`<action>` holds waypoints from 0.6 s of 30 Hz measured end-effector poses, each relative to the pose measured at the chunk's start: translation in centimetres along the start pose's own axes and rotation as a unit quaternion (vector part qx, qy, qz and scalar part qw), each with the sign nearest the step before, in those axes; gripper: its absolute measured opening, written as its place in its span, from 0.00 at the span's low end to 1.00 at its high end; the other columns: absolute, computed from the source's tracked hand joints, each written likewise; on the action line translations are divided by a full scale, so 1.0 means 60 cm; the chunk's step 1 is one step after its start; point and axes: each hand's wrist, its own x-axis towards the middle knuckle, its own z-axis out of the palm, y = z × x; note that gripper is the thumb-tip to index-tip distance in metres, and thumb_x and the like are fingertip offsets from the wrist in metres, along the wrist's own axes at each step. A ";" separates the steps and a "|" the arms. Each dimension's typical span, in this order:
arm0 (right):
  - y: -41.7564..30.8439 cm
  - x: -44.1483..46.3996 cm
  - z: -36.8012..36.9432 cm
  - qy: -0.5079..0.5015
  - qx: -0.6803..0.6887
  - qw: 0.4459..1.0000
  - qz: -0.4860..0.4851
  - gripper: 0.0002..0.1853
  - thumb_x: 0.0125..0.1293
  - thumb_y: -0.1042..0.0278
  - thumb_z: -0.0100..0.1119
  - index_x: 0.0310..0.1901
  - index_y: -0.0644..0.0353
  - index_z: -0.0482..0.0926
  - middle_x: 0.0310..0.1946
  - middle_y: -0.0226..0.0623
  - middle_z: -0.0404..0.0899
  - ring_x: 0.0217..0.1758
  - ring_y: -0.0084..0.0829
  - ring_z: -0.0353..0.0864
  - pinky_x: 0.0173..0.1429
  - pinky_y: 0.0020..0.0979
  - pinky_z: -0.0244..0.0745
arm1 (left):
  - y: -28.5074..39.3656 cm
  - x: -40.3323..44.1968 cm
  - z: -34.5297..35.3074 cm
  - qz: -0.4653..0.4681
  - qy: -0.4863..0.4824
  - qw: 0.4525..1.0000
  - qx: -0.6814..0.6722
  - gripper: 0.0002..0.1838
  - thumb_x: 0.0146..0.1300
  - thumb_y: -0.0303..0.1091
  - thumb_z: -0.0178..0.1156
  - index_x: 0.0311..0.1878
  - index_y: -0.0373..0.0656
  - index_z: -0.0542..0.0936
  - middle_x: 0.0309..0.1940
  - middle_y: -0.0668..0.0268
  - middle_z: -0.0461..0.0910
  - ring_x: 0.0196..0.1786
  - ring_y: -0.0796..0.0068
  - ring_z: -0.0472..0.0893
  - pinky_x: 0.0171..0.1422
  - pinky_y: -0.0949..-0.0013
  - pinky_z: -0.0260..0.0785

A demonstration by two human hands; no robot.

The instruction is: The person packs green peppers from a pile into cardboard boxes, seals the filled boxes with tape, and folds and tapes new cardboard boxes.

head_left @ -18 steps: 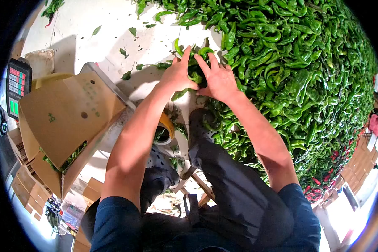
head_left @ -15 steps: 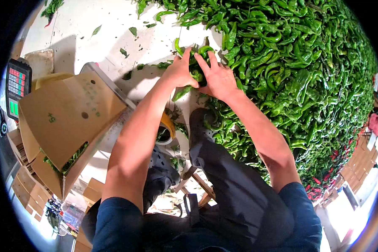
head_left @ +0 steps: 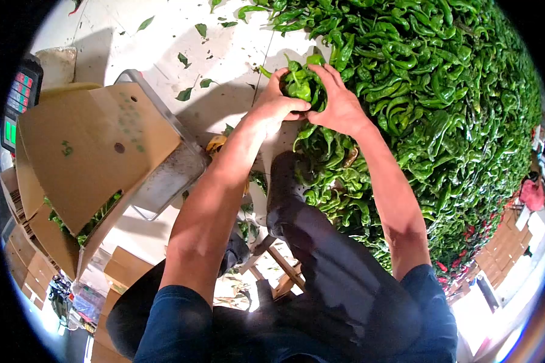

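Observation:
My left hand (head_left: 274, 104) and my right hand (head_left: 340, 105) are cupped together around a small bunch of green peppers (head_left: 298, 86). The fingers curve around its two sides, and both thumbs meet at the near side. How many peppers lie between my palms is partly hidden. This bunch is at the left edge of a large heap of green peppers (head_left: 430, 109), which fills the right side of the view. Just below my hands, a few more peppers (head_left: 328, 151) spread beside my foot.
On the left, an open cardboard box (head_left: 97, 145) with greenery inside sits on a scale, whose keypad display (head_left: 19, 103) stands behind it. Loose leaves (head_left: 184, 94) dot the pale floor (head_left: 157, 54). Some red peppers (head_left: 460, 257) show at the heap's lower right. A wooden stool (head_left: 284, 269) is under me.
My hands have drawn in around the peppers and shifted a little to the right. Fingers that were spread over them now curl around the bunch. The camera view has also shifted slightly.

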 end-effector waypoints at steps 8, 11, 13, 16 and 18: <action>-0.124 -0.069 -0.120 0.075 -0.083 0.993 -0.033 0.48 0.49 0.68 0.73 0.74 0.42 0.61 0.74 0.52 0.61 0.68 0.55 0.74 0.69 0.44 0.74 | 0.057 -0.093 0.066 0.148 0.005 0.982 -0.115 0.51 0.43 0.12 0.69 0.73 0.35 0.56 0.60 0.55 0.69 0.58 0.61 0.77 0.55 0.63 0.81; -0.187 -0.110 -0.169 0.100 -0.091 0.990 -0.040 0.48 0.50 0.70 0.72 0.74 0.40 0.61 0.74 0.52 0.61 0.69 0.55 0.73 0.69 0.44 0.74 | 0.097 -0.149 0.090 0.195 0.006 0.977 -0.083 0.52 0.45 0.08 0.63 0.76 0.44 0.55 0.62 0.59 0.68 0.62 0.61 0.75 0.60 0.57 0.79; -0.238 -0.142 -0.208 0.118 -0.116 0.984 -0.064 0.48 0.49 0.70 0.71 0.74 0.38 0.61 0.74 0.53 0.61 0.70 0.55 0.71 0.70 0.45 0.73 | 0.137 -0.208 0.105 0.239 -0.013 0.964 -0.113 0.53 0.43 0.07 0.63 0.75 0.43 0.55 0.62 0.61 0.67 0.64 0.63 0.73 0.63 0.61 0.76; -0.329 -0.170 -0.267 0.168 -0.124 0.964 -0.164 0.48 0.46 0.77 0.71 0.73 0.45 0.64 0.72 0.49 0.65 0.76 0.48 0.66 0.75 0.42 0.66 | 0.225 -0.314 0.114 0.304 0.016 0.949 -0.086 0.53 0.42 0.09 0.66 0.75 0.40 0.55 0.62 0.59 0.68 0.63 0.66 0.73 0.63 0.64 0.74; -0.407 -0.175 -0.301 0.201 -0.097 0.939 -0.261 0.50 0.41 0.83 0.70 0.72 0.51 0.67 0.71 0.44 0.69 0.77 0.41 0.65 0.79 0.38 0.61 | 0.292 -0.388 0.097 0.397 0.064 0.915 -0.034 0.52 0.42 0.11 0.68 0.74 0.38 0.56 0.59 0.58 0.71 0.62 0.67 0.74 0.62 0.65 0.74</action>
